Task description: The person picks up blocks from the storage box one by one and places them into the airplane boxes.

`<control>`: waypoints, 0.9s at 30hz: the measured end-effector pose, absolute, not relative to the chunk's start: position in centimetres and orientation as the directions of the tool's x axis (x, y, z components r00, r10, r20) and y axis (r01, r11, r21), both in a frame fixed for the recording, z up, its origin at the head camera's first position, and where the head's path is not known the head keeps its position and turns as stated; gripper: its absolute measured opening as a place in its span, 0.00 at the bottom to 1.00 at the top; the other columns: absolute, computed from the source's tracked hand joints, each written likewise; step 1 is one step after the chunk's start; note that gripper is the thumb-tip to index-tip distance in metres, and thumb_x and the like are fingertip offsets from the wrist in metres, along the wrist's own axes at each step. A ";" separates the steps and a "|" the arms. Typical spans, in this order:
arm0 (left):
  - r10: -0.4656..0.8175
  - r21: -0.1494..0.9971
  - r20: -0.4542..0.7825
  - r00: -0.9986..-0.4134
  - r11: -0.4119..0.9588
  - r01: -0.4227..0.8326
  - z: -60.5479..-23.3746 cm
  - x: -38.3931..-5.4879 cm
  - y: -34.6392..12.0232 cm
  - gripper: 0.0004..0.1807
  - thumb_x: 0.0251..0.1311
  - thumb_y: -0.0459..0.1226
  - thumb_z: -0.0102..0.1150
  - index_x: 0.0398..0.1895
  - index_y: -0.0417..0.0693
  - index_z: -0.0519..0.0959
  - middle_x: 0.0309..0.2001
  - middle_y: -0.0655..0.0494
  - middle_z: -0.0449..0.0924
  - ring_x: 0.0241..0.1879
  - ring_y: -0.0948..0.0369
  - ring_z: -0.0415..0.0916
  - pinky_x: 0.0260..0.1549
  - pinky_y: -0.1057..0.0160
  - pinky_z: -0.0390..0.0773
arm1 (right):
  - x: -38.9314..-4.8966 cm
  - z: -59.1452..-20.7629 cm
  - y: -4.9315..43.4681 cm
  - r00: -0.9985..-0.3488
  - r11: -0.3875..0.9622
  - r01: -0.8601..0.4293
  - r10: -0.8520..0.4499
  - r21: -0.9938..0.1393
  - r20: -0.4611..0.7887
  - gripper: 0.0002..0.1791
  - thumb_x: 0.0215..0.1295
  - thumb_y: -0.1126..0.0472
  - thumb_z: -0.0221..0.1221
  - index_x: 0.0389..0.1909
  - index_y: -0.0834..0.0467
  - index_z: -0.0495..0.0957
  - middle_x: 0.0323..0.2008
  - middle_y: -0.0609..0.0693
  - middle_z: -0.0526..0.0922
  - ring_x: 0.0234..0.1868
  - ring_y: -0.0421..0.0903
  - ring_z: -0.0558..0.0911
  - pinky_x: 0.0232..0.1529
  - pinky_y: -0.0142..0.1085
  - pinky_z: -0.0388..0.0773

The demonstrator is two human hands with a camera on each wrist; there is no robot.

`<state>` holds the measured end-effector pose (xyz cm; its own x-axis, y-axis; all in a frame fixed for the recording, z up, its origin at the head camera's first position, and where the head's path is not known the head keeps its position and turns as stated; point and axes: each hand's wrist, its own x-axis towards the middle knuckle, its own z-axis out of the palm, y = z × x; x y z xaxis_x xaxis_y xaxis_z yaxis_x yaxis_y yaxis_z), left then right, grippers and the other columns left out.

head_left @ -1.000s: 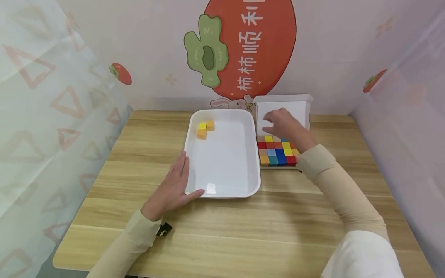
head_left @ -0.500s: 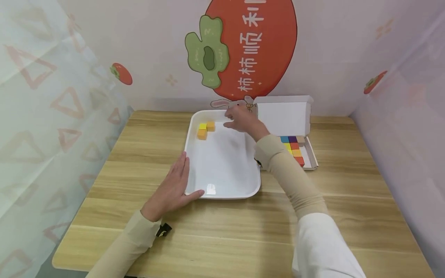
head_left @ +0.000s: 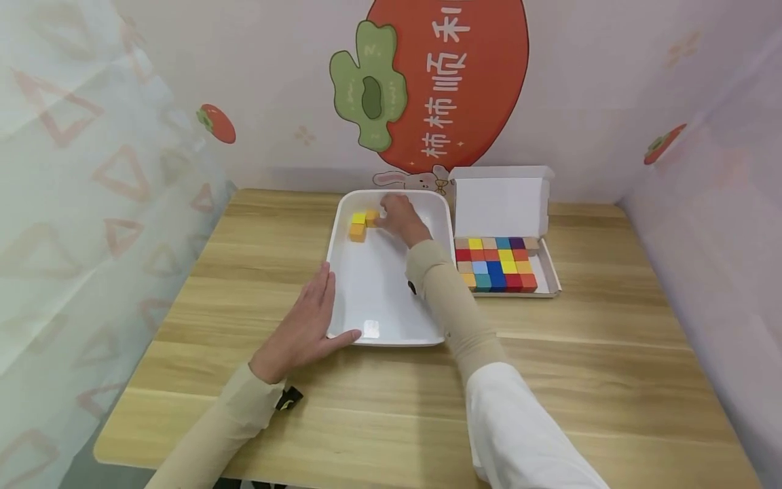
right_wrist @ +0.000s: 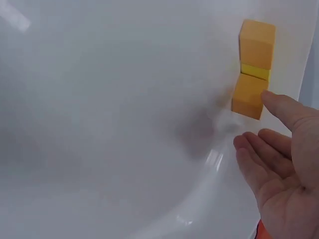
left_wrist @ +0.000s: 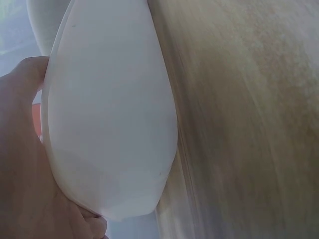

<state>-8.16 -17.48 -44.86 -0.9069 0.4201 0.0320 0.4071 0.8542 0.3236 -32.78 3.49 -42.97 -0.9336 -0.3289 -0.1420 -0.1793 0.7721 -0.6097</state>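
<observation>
A white tray [head_left: 379, 319] lies on the table with a yellow cube [head_left: 358, 218] and two orange cubes in its far left corner. My left hand [head_left: 303, 326] rests against the tray's near left corner, fingers straight along the side and thumb over the near rim. In the left wrist view that hand [left_wrist: 25, 149] touches the rim. Inside the tray's far part, my right hand [head_left: 402, 219] reaches to the right-hand orange cube [head_left: 372, 219]. The right wrist view shows its thumb tip at an orange cube [right_wrist: 250, 97], with the other fingers [right_wrist: 254, 169] loosely bent and apart from it.
Right of the tray stands an open white carton [head_left: 552, 278], its lid [head_left: 502, 207] raised toward the wall. Several coloured cubes [head_left: 496, 275] sit in rows inside it. The wooden table [head_left: 580, 380] meets printed walls at the back and sides.
My right hand has moved left from over the carton, across the tray, and down to the cubes in the far left corner. The left hand stays at the tray's near left corner.
</observation>
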 end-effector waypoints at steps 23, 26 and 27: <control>0.421 0.334 0.027 -0.907 0.851 0.405 -44.8 -8.1 -17.2 0.66 0.68 0.68 0.56 0.84 0.30 0.36 0.86 0.36 0.24 0.87 0.44 0.29 0.83 0.38 0.49 | -32.4 -38.6 6.8 -0.908 0.754 -0.288 -0.411 -0.590 -0.082 0.16 0.69 0.59 0.71 0.53 0.61 0.87 0.47 0.54 0.87 0.47 0.51 0.81 0.57 0.41 0.85; 0.419 0.333 0.027 -0.908 0.852 0.403 -44.8 -8.1 -17.2 0.65 0.68 0.67 0.56 0.84 0.29 0.36 0.86 0.35 0.25 0.87 0.43 0.30 0.83 0.38 0.49 | -31.9 -37.3 8.4 -0.890 0.757 -0.337 -0.451 -0.560 -0.074 0.15 0.68 0.58 0.71 0.52 0.60 0.87 0.47 0.53 0.87 0.48 0.51 0.82 0.56 0.42 0.86; 0.420 0.331 0.026 -0.907 0.853 0.404 -44.7 -8.1 -17.2 0.66 0.68 0.68 0.57 0.84 0.29 0.37 0.86 0.35 0.25 0.87 0.43 0.30 0.83 0.37 0.49 | -31.6 -36.8 8.9 -0.883 0.754 -0.350 -0.464 -0.555 -0.073 0.15 0.68 0.57 0.72 0.51 0.60 0.87 0.47 0.53 0.87 0.48 0.51 0.82 0.56 0.42 0.86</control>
<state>-8.10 -17.19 -44.74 -0.9073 0.4197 0.0265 0.4041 0.8527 0.3311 -31.62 8.93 -36.84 -0.8831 -0.4635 -0.0726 -0.3503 0.7543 -0.5553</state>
